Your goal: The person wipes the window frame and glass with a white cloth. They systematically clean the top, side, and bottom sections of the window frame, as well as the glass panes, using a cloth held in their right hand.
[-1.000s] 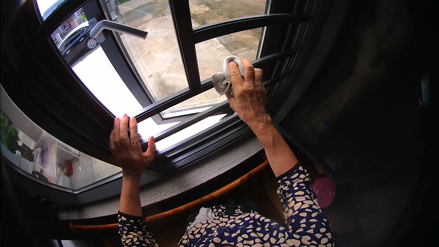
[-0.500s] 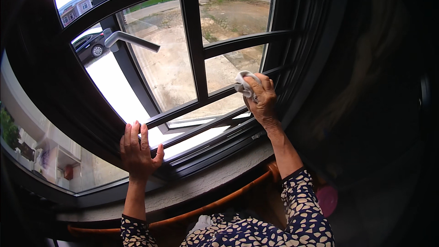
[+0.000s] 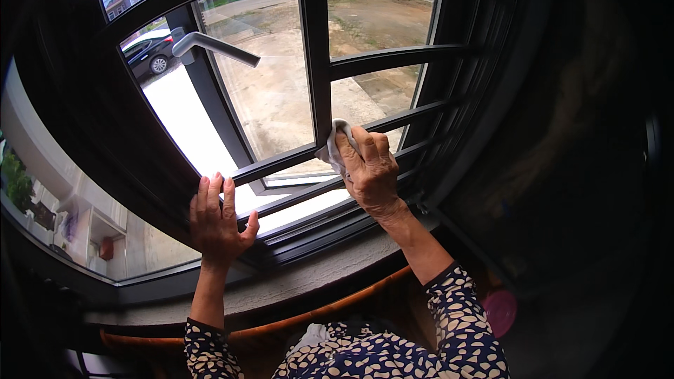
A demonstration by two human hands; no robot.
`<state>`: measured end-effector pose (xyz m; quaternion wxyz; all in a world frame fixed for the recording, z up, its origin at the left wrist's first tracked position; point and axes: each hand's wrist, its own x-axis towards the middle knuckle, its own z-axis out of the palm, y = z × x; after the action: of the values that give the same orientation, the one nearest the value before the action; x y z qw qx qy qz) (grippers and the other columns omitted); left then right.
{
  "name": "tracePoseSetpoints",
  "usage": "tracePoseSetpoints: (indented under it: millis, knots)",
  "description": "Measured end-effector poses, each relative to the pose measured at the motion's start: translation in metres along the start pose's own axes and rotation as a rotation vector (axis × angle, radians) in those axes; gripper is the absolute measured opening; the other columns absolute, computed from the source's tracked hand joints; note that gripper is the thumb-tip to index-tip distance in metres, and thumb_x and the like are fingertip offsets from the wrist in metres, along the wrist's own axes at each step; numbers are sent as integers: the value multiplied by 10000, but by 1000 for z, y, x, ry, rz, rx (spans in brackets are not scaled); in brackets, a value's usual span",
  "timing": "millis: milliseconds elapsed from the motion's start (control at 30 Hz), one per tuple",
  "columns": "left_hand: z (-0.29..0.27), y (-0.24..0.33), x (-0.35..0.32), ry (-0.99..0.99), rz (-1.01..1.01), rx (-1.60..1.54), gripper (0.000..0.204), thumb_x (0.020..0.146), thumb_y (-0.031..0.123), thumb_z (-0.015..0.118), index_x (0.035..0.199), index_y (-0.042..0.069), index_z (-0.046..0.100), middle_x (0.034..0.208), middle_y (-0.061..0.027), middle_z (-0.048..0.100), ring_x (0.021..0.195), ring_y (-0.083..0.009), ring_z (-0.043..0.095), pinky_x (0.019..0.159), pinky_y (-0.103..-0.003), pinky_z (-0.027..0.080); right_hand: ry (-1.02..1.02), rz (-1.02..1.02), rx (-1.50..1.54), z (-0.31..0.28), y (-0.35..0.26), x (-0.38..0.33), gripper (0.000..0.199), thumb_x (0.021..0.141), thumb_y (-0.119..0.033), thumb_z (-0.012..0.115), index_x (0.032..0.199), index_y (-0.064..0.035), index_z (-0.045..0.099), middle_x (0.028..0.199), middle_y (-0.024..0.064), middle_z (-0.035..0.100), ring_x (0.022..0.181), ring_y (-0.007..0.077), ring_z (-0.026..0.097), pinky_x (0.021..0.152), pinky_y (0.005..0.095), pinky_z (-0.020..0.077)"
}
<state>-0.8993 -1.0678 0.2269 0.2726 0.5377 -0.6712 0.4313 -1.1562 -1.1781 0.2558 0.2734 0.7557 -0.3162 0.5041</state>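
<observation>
My right hand [image 3: 372,172] grips a crumpled white cloth [image 3: 335,146] and presses it on a dark window bar [image 3: 277,163], near where an upright bar [image 3: 318,63] meets it. My left hand [image 3: 219,219] rests against the dark frame at the lower left corner of the window, its fingers stretched out and holding nothing. A grey window handle [image 3: 217,48] sits on the opened sash beyond the bars. Part of the cloth is hidden behind my right fingers.
Below the window runs a rough pale sill [image 3: 330,267], with a curved wooden rail [image 3: 316,312] nearer me. A pink round object [image 3: 500,312] lies low at the right. A dark car [image 3: 151,55] and bare ground show outside.
My right hand has moved left along the bar with the cloth, from near the right side to the upright bar. My left hand keeps its place on the frame. The view has shifted slightly.
</observation>
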Motion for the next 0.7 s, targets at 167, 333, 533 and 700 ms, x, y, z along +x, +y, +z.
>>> tracePoseSetpoints:
  millis: [167,333,533,700]
  knots:
    - [3,0,-1,-4,-8,-25,625,746,321,647,1278,20,519,1300,-172,513,1258,-320,455,1025,-440,371,65,-30,170,-23,-2,26,492,637,-51,769,1118,-96,678,1054,74,543,905,238,512,671,315,514]
    - [3,3,0,-1,-9,-26,618,745,337,639,1271,31,529,1290,-164,525,1250,-314,465,1020,-436,374,201,-15,80,-2,-17,74,390,752,-128,763,1125,-81,658,1145,88,484,993,260,477,748,359,496]
    - [-1,0,-1,-14,-20,-22,606,754,347,633,1268,41,536,1299,-153,522,1259,-305,454,1019,-431,371,142,-11,-9,15,-25,49,362,743,-110,749,1099,-104,684,1085,106,479,957,275,484,750,378,489]
    - [0,0,-1,-16,-14,-36,621,742,343,645,1279,53,530,1307,-146,516,1273,-294,439,1031,-412,360,91,-33,-37,7,-26,41,337,695,-94,750,1029,-127,717,1084,97,500,937,261,507,733,377,501]
